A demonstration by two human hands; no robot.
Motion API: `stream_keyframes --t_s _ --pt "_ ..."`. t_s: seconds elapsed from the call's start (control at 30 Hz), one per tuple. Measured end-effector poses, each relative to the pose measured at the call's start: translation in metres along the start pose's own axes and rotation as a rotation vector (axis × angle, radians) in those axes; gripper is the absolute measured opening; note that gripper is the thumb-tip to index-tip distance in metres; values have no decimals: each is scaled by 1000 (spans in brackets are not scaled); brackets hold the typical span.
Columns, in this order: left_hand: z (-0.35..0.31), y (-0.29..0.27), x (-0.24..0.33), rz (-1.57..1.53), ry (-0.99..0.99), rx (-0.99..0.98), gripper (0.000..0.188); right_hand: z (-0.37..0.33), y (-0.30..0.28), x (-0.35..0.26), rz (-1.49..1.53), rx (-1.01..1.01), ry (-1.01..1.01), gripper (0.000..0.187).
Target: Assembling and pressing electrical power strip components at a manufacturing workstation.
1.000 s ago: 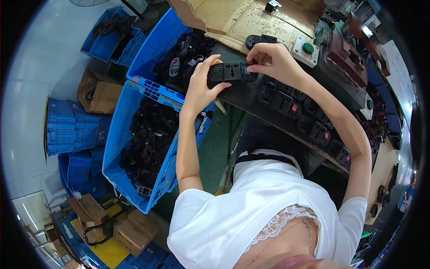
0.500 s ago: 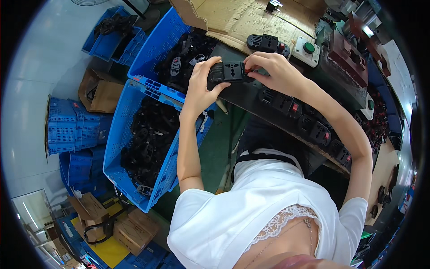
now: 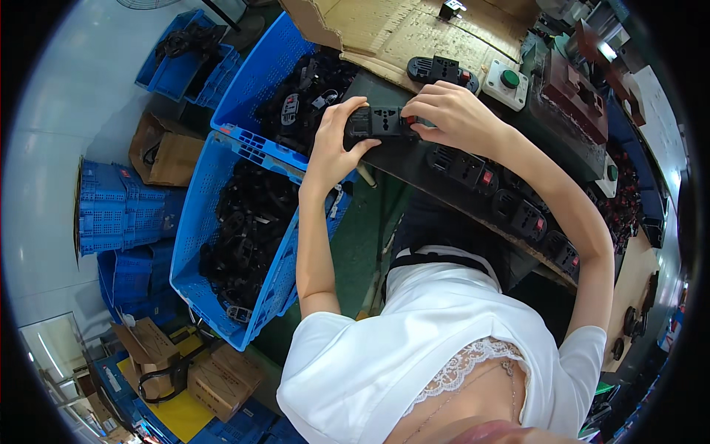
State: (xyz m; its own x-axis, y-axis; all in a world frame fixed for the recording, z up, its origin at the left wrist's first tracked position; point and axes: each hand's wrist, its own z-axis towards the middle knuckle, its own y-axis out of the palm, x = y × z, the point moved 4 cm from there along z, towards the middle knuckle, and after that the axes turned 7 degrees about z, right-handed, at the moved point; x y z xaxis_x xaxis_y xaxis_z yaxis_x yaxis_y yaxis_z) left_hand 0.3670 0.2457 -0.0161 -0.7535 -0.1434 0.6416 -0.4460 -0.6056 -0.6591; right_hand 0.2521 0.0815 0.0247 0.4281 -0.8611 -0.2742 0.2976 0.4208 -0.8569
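Holding a black socket housing point(image 3: 384, 122) over the dark bench point(image 3: 396, 159), near its left end, next to the blue crates. Left hand point(image 3: 333, 144) grasps the housing's left end, thumb on the near edge, fingers on the far edge. Right hand point(image 3: 455, 117) pinches a small red part point(image 3: 410, 120) at the housing's right end; fingertips partly cover it, cannot tell if it's seated. Socket holes face up on the housing's raised middle block.

Just right of the housing, along the near bench edge: a row of black units, at least 3 showing red parts, the nearest unit point(image 3: 464, 169) partly under the right forearm. Beyond the right hand, 1 more black unit point(image 3: 442, 72) with a red part, by a worn cardboard sheet point(image 3: 410, 33). Right of that, a white control box point(image 3: 497, 87) with 1 green button, then a reddish-brown fixture point(image 3: 573, 96). Far right, a heap of small red parts point(image 3: 629, 203), blurry.

Left of the bench, 2 blue crates, upper crate point(image 3: 255, 70) and lower crate point(image 3: 192, 214), both full of black parts. Further left, an open cardboard box point(image 3: 170, 159) and stacked blue bins point(image 3: 122, 211). Lower left, brown cartons point(image 3: 222, 381) near a yellow sheet point(image 3: 181, 422).
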Motion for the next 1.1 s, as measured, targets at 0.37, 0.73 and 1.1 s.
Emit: stream_keyframes --t_s 0.37,0.73,1.1 --pt "0 3 1 -23 -21 26 70 -2 -2 1 81 -3 76 17" --pt "-1 1 -3 -49 -4 61 67 10 -29 6 177 113 93 9" --pt "7 11 5 -36 48 2 78 0 -55 262 -386 62 899 76"
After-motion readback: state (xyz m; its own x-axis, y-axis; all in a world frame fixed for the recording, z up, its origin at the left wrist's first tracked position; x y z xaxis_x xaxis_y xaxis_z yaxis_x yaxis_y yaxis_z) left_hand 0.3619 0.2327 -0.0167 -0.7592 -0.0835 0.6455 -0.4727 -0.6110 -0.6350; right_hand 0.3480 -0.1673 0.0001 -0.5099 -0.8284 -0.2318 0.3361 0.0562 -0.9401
